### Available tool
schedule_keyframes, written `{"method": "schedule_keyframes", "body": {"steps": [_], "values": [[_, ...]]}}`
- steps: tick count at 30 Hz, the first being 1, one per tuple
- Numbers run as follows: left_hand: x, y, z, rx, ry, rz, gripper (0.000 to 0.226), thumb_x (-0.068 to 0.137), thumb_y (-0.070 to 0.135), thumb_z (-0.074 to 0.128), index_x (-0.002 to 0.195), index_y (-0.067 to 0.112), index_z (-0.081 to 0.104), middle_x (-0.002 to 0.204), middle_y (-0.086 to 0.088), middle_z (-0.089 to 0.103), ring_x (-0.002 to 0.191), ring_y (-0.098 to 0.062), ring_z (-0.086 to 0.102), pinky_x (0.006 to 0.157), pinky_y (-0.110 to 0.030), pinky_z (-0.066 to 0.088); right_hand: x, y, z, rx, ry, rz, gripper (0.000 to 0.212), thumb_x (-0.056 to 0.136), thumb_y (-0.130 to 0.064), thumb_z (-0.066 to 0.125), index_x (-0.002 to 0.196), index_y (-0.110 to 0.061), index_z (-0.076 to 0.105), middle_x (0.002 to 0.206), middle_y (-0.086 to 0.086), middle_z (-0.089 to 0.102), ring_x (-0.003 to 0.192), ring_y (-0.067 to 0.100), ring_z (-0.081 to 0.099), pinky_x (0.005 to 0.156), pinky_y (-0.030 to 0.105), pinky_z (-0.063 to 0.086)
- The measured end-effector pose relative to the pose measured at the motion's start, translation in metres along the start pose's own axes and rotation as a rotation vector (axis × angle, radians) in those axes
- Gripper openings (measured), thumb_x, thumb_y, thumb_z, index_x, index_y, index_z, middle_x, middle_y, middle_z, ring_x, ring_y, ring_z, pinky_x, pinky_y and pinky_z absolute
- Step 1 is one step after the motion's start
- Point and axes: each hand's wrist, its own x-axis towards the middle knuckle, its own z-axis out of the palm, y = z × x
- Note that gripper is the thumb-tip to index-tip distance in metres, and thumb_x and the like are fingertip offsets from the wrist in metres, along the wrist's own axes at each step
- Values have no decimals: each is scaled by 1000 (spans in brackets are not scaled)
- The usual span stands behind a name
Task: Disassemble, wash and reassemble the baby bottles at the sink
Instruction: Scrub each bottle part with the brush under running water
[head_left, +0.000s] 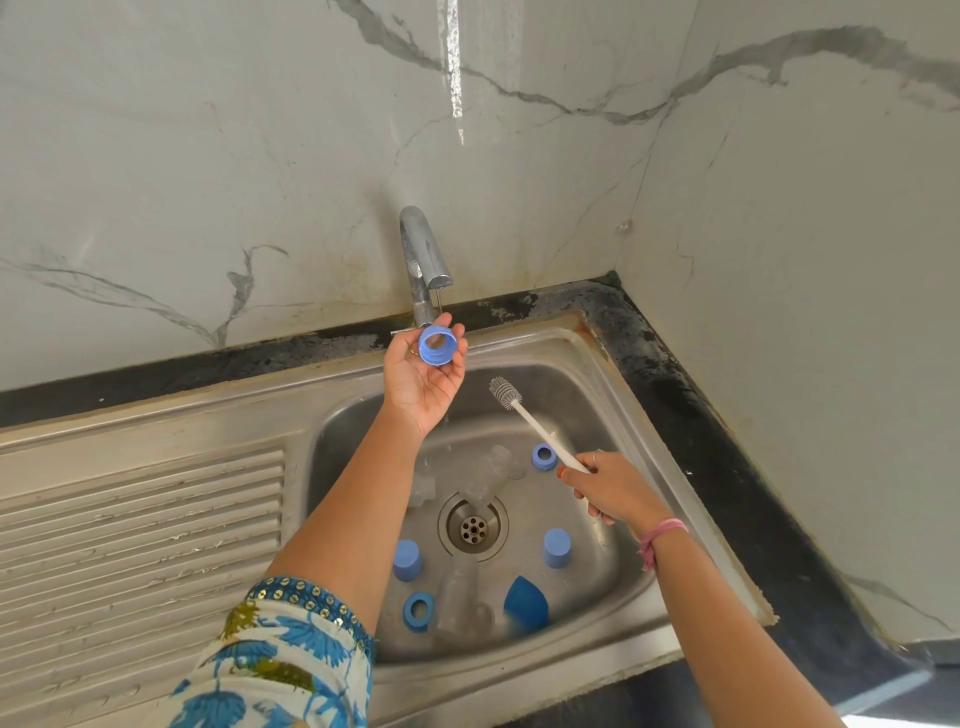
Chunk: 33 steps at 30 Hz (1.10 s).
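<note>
Down near the front of the sink (613, 384), a blue ring (418, 611) lies flat beside a clear bottle (457, 597), and a dark blue sponge (525, 603) sits on the other side of that bottle. A little farther in, two blue caps (407, 559) (557, 547) stand on either side of the drain (473, 528). Past the drain lies another clear bottle (485, 475), with a second blue ring (544, 457) close by.

Over the bowl, the right hand (610, 491) has its fingers wrapped around the white handle of a bottle brush (524, 415). The bristle end points up toward the tap.

Higher up, the left hand (423, 371) is turned palm up. Its fingertips and thumb hold a blue screw ring (438, 345) right under the spout of the tap (423, 260). A thin stream of water runs down onto the ring.

Behind the tap is a white marble wall (208, 156).
</note>
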Motion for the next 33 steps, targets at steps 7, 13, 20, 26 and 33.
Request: {"method": "schedule_keyframes", "body": {"steps": [7,13,20,26,33], "values": [[0,4,2,29,15,35,29,90,23,56,112,5,64,98,-12,68,81,-20,64,72,-25,58,-1,-2,2,13,-3,-10,30,95,-31,57,102,-3,65,72,4,56,51,12,47,43,18,37],[0,-1,1,22,82,57,29,89,22,68,110,3,62,102,-15,69,93,-24,69,87,-33,57,-3,-2,1,15,21,-49,44,95,-42,54,105,0,63,71,5,56,51,11,45,45,20,39],[10,-13,2,117,313,-9,46,87,37,68,115,3,56,111,-18,63,96,-24,69,81,-34,59,-17,3,-14,70,152,-269,12,95,-41,55,95,-38,67,75,6,64,65,9,52,61,23,49],[16,-12,2,333,326,-68,40,82,40,73,100,6,60,95,-14,62,87,-21,65,81,-34,58,-16,-5,-23,-268,208,-446,38,98,-43,49,136,-38,53,98,-4,63,86,10,61,79,30,55],[15,-7,13,444,260,-57,16,97,15,48,101,0,52,92,-19,58,85,-31,63,104,-54,41,-10,-21,-14,-1011,602,-617,42,92,-36,61,133,-27,58,75,0,56,53,14,42,45,26,34]]}}
